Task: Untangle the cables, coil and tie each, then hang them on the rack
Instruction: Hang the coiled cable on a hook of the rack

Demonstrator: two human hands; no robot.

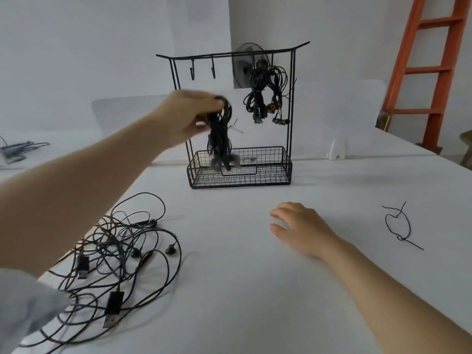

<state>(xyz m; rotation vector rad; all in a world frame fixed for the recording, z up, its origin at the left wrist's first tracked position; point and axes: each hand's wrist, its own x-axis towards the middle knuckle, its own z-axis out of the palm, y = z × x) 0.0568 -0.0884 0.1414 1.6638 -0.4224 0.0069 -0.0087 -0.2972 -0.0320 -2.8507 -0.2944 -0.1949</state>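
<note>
My left hand (190, 116) is raised in front of the black wire rack (292, 98) and pinches the top of a coiled black cable bundle (220, 134), which hangs down with a white tie around it. The bundle dangles just left of centre of the rack, below two bare hooks (203, 69). Two coiled cables (265, 93) hang from hooks on the rack's right side. My right hand (298, 227) rests flat on the white table, fingers relaxed, holding nothing. A tangle of black cables (120, 251) with USB plugs and earbuds lies at the front left.
A short black tie string (399, 226) lies on the table at the right. The rack's wire basket (286, 172) forms its base. An orange ladder (434, 67) stands at the back right, a small white object (337, 149) behind the rack, more cables (18, 149) at far left.
</note>
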